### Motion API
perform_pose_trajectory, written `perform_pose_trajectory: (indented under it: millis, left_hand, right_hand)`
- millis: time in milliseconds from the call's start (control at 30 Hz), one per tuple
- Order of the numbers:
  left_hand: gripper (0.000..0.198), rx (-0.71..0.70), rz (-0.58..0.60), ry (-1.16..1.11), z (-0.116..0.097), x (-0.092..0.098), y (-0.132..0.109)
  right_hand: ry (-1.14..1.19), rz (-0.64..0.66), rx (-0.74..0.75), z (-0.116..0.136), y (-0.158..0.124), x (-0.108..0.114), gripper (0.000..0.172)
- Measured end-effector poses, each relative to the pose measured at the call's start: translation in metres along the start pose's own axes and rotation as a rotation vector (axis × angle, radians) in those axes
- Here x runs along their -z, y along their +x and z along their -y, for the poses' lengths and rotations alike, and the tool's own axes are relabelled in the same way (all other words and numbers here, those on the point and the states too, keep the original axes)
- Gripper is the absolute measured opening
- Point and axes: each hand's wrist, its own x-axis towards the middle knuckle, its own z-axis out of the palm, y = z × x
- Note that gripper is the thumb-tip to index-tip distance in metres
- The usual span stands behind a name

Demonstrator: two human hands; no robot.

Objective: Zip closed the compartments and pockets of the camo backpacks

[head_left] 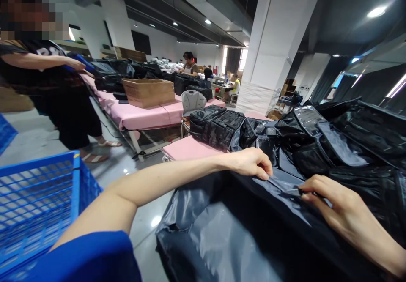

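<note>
Black bag (241, 231) lies right in front of the person, with a pile of black bags (317, 142) behind it. The left hand (250, 163) pinches the bag's top edge. The right hand (336, 206) squeezes a small dark thing beside it, maybe a zipper pull; it is hard to tell. The shiny cloth looks slippery, so a loose pinch could let the edge slide away.

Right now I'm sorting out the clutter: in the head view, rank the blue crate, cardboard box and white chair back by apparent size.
1. blue crate, though nearness to the camera inflates it
2. cardboard box
3. white chair back
</note>
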Motion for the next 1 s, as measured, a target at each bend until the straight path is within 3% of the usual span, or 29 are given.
perform_pose_trajectory:
  millis: [167,433,633,833,1000]
  left_hand:
    - [0.013,-0.005,0.006,-0.048,0.003,-0.001,0.000]
    - [0.013,0.005,0.027,-0.076,0.001,0.001,0.000]
    - [0.012,0.001,0.025,-0.117,0.006,0.000,0.002]
    - [0.013,0.027,0.040,-0.102,0.003,0.000,0.002]
    - [0.015,0.033,0.037,-0.109,0.003,-0.001,0.001]
  right_hand:
    - [-0.011,-0.070,-0.019,-0.009,-0.006,0.000,0.022]
    - [-0.021,-0.014,0.079,0.000,0.012,-0.002,0.024]
    - [0.100,-0.054,-0.053,-0.011,0.003,0.003,0.023]
    - [-0.065,-0.070,0.123,-0.004,0.004,-0.002,0.020]
    - [0.015,0.002,0.071,-0.004,0.009,-0.002,0.023]
